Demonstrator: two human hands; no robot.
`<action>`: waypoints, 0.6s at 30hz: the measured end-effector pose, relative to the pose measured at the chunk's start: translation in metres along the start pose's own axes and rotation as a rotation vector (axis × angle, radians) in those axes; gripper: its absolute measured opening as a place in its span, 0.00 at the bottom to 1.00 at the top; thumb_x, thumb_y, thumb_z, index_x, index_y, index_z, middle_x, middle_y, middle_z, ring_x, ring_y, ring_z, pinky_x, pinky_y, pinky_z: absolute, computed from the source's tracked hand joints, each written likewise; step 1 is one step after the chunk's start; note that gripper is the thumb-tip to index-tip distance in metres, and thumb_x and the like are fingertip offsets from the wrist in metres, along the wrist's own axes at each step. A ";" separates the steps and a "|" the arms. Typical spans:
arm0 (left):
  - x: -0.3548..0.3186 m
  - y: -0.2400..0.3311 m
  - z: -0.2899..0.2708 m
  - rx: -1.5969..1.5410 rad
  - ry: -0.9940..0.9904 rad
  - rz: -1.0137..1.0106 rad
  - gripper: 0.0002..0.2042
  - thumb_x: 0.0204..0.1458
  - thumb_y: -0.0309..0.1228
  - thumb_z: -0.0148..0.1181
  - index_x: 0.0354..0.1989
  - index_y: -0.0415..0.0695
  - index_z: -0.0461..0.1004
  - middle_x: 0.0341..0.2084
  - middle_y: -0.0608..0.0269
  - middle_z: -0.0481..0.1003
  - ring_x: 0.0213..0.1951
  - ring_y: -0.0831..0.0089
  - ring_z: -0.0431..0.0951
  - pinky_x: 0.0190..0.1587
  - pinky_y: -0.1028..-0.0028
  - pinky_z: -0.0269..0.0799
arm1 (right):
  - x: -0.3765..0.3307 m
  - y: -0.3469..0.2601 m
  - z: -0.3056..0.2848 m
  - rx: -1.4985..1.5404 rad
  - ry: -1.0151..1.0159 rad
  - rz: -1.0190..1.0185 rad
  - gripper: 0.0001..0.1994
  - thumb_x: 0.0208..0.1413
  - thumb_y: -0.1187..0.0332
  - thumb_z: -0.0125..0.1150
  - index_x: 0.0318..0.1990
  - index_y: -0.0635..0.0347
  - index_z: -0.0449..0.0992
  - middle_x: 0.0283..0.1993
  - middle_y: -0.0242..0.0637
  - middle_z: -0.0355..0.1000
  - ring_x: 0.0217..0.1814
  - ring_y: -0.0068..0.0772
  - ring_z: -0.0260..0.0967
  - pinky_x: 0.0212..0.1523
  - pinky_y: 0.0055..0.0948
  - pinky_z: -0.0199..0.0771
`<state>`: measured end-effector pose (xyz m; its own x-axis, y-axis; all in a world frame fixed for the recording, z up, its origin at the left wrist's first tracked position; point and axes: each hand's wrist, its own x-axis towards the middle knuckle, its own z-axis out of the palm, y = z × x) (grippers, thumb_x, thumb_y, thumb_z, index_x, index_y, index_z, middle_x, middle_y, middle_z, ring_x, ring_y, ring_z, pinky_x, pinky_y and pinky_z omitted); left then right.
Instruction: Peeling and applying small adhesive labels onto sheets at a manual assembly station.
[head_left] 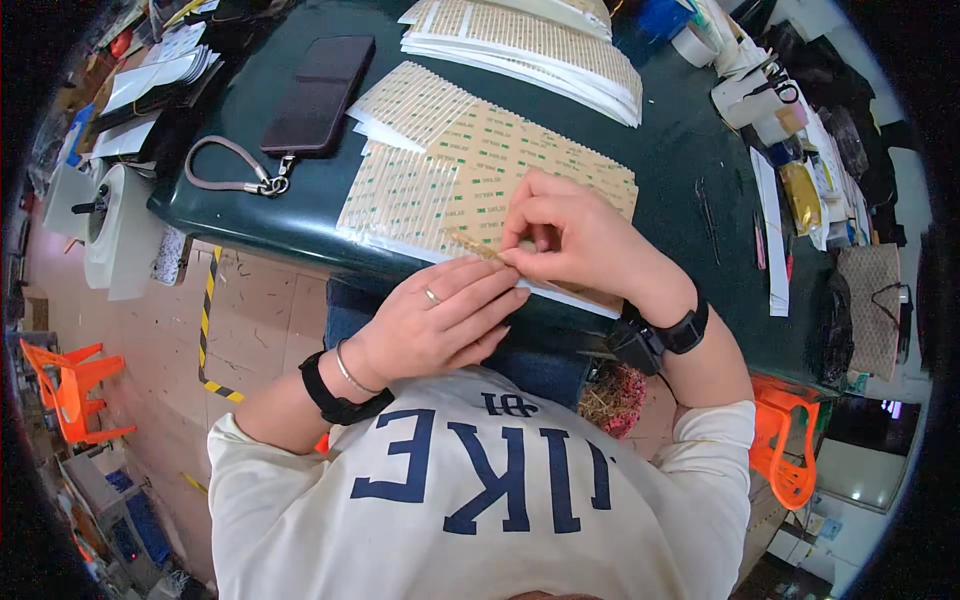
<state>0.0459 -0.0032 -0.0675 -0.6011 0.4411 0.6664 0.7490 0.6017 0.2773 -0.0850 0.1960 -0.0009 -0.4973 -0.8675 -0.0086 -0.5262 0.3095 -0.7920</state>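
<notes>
A tan sheet [500, 155] with green print, cut into narrow strips over a white backing, lies at the table's near edge. My left hand [445, 305] rests on its front edge, fingers stretched out side by side and lying flat; its thumb is hidden. Just beyond those fingertips, my right hand [545, 225] is closed in a pinch, thumb against forefinger. A thin tan strip [470, 242] lifts off the sheet and runs to the pinching fingertips. Another smaller striped piece [410, 105] overlaps the sheet's far left corner.
A stack of similar sheets [530, 60] lies at the far side of the dark green table [670, 150]. To the left is a phone [320, 95] with a wrist strap [225, 165]. Tweezers [708, 220] and a white strip [768, 230] lie right. Orange stools [75, 390] stand on the floor.
</notes>
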 end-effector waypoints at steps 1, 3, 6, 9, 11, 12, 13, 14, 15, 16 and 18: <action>0.000 0.001 0.000 -0.011 -0.009 -0.018 0.24 0.47 0.28 0.70 0.56 0.43 0.78 0.57 0.58 0.74 0.54 0.60 0.78 0.56 0.62 0.77 | 0.000 0.001 0.000 -0.019 0.047 -0.004 0.05 0.54 0.73 0.69 0.34 0.62 0.77 0.38 0.29 0.68 0.33 0.20 0.65 0.34 0.19 0.68; 0.000 0.003 -0.001 -0.023 -0.020 -0.037 0.24 0.47 0.28 0.70 0.56 0.43 0.78 0.57 0.58 0.74 0.54 0.59 0.78 0.56 0.62 0.77 | 0.000 0.004 -0.001 -0.064 0.142 -0.003 0.06 0.55 0.72 0.69 0.34 0.62 0.78 0.39 0.29 0.68 0.34 0.20 0.67 0.34 0.20 0.68; 0.000 0.003 -0.003 0.002 -0.073 -0.055 0.24 0.47 0.28 0.70 0.56 0.43 0.78 0.56 0.58 0.74 0.52 0.59 0.78 0.56 0.62 0.77 | 0.001 0.010 -0.010 0.020 0.072 0.010 0.06 0.55 0.71 0.70 0.34 0.62 0.78 0.39 0.29 0.68 0.35 0.21 0.68 0.35 0.21 0.69; 0.000 0.002 -0.002 0.021 -0.025 -0.024 0.24 0.47 0.29 0.70 0.56 0.43 0.78 0.55 0.58 0.74 0.53 0.59 0.78 0.56 0.63 0.77 | -0.004 0.010 -0.019 0.029 0.006 -0.043 0.06 0.55 0.70 0.70 0.34 0.62 0.79 0.39 0.29 0.68 0.36 0.21 0.68 0.36 0.22 0.70; -0.002 0.003 -0.002 0.030 -0.014 -0.023 0.24 0.47 0.29 0.70 0.56 0.43 0.78 0.54 0.58 0.75 0.53 0.60 0.78 0.56 0.63 0.77 | -0.008 0.007 -0.021 -0.026 -0.049 -0.148 0.06 0.55 0.70 0.70 0.34 0.61 0.79 0.39 0.29 0.68 0.36 0.21 0.67 0.36 0.22 0.69; -0.002 0.003 -0.002 0.041 -0.024 -0.016 0.25 0.47 0.29 0.70 0.57 0.43 0.78 0.54 0.59 0.74 0.53 0.60 0.77 0.56 0.63 0.77 | -0.009 0.005 -0.020 -0.024 -0.062 -0.168 0.06 0.55 0.70 0.70 0.34 0.61 0.79 0.39 0.29 0.68 0.36 0.21 0.67 0.36 0.22 0.69; -0.002 0.003 -0.003 0.053 -0.035 -0.008 0.25 0.47 0.29 0.70 0.57 0.43 0.78 0.54 0.59 0.74 0.54 0.60 0.77 0.56 0.63 0.77 | -0.011 0.002 -0.019 -0.014 -0.074 -0.096 0.06 0.55 0.70 0.70 0.34 0.61 0.79 0.39 0.29 0.68 0.36 0.21 0.66 0.36 0.22 0.69; -0.002 0.003 -0.003 0.063 -0.063 -0.004 0.25 0.47 0.29 0.70 0.57 0.43 0.78 0.54 0.59 0.74 0.54 0.61 0.77 0.56 0.63 0.77 | -0.012 0.000 -0.018 -0.005 -0.084 -0.024 0.06 0.55 0.70 0.70 0.34 0.61 0.79 0.39 0.29 0.68 0.36 0.21 0.66 0.36 0.22 0.68; -0.001 0.003 -0.002 0.068 -0.049 0.003 0.25 0.47 0.29 0.70 0.57 0.43 0.78 0.54 0.59 0.74 0.54 0.61 0.77 0.56 0.63 0.77 | -0.012 -0.003 -0.017 0.003 -0.086 0.037 0.06 0.55 0.70 0.70 0.34 0.61 0.79 0.39 0.29 0.68 0.35 0.21 0.65 0.35 0.21 0.68; 0.001 0.002 0.000 0.061 -0.064 0.022 0.26 0.47 0.29 0.70 0.58 0.43 0.78 0.54 0.59 0.74 0.55 0.61 0.76 0.57 0.63 0.77 | -0.011 -0.004 -0.015 0.006 -0.090 0.047 0.06 0.55 0.70 0.70 0.34 0.61 0.79 0.39 0.29 0.68 0.35 0.21 0.65 0.35 0.21 0.68; 0.004 0.001 0.004 0.046 -0.092 0.058 0.26 0.46 0.29 0.70 0.58 0.43 0.77 0.56 0.59 0.73 0.56 0.62 0.75 0.57 0.63 0.77 | -0.010 -0.005 -0.014 -0.016 -0.089 0.037 0.06 0.55 0.70 0.70 0.33 0.60 0.79 0.39 0.29 0.68 0.34 0.21 0.64 0.35 0.21 0.67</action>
<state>0.0436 0.0018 -0.0671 -0.5820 0.5341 0.6132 0.7710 0.6022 0.2072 -0.0867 0.2084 0.0120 -0.4542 -0.8861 -0.0924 -0.5197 0.3477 -0.7804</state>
